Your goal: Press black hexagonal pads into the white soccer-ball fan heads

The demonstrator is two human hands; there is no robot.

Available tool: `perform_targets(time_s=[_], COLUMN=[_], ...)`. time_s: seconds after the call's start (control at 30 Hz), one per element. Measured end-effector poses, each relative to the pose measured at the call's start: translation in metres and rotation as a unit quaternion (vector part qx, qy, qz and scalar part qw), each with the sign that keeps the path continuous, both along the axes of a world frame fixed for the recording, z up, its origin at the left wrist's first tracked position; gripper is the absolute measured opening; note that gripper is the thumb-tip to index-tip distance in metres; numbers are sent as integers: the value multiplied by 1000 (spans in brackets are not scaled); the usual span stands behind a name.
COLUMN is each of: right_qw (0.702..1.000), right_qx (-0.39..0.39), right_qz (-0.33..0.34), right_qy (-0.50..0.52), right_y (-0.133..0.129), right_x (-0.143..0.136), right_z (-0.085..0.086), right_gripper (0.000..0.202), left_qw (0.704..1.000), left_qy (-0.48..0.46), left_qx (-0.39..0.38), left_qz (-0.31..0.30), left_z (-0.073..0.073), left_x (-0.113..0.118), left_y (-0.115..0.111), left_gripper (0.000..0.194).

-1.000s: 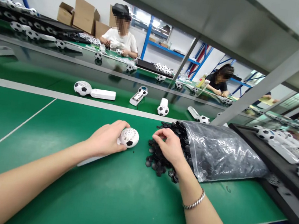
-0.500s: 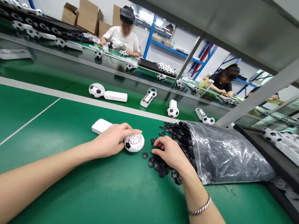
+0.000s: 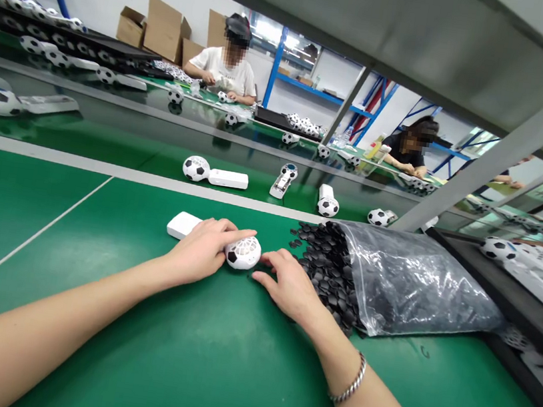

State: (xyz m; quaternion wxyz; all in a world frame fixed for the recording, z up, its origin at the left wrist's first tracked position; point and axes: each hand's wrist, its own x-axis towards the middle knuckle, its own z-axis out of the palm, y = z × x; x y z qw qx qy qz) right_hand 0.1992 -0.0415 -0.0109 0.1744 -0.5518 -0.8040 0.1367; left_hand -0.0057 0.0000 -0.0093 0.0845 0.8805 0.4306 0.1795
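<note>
My left hand (image 3: 200, 249) is closed on a white device with a football-patterned round head (image 3: 243, 253), its fingers over the neck and the near side of the head. The device's white handle (image 3: 182, 225) sticks out to the left, lying on the green table (image 3: 170, 351). Just right of the head, my right hand (image 3: 288, 283) has thumb and forefinger apart, with a small dark piece near the thumb tip. Beside that hand, black pentagon pieces (image 3: 329, 259) spill from a clear plastic bag (image 3: 421, 285).
Beyond the white edge strip, a conveyor (image 3: 158, 147) carries more football devices (image 3: 228, 179). A black tray (image 3: 469, 272) with devices stands at the right. A slanted metal post (image 3: 486, 146) rises behind the bag. Other people sit across the line.
My right hand has moved left from the black pieces to beside the round head. My left hand keeps its hold. The devices on the conveyor have shifted right.
</note>
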Motion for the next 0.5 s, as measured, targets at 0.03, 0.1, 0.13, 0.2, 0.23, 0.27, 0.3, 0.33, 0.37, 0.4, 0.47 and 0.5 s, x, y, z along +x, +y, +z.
perform_targets(time_s=[0.03, 0.1, 0.13, 0.2, 0.23, 0.27, 0.3, 0.33, 0.37, 0.4, 0.47, 0.5], right_qw=[1000, 1000, 999, 999, 999, 999, 999, 999, 999, 998, 996, 994], right_qx=[-1, -13, -23, -37, -41, -43, -42, -40, -40, -45, -55, -55], right_qz=[-1, -11, -17, -22, -23, -23, -24, -26, -28, -30, -32, -30], right_qy=[-7, -16, -15, -7, -3, 0, 3, 9, 18, 33, 68, 88], right_y=[0, 1, 2, 3, 3, 3, 4, 4, 4, 5, 6, 7], right_x=[-1, -4, -5, -6, -6, -5, -4, -3, -2, 0, 4, 5], right_z=[-1, -2, -3, -2, -2, -2, -2, -2, -2, -2, -1, 0], right_gripper=[18, 13, 10, 7, 7, 7, 8, 9, 10, 12, 12, 10], left_qw=[1000, 999, 999, 999, 1000, 1000, 1000, 1000, 999, 999, 999, 999], left_qy=[5, 17, 20, 18, 12, 5, 0, -4, -7, -8, -9, -9], left_qx=[6, 10, 9, 7, 7, 8, 8, 7, 7, 7, 9, 9], left_qz=[10, 30, 34, 28, 17, 4, -11, -26, -36, -42, -44, -44], left_z=[1, 1, 1, 1, 0, 0, -1, -1, -1, -1, -1, -1], left_x=[-2, -7, -9, -10, -10, -9, -8, -6, -4, -3, -1, -1], left_y=[3, 8, 10, 11, 11, 9, 7, 5, 3, 2, 0, 0], left_gripper=[65, 65, 65, 65, 66, 67, 67, 67, 67, 67, 66, 66])
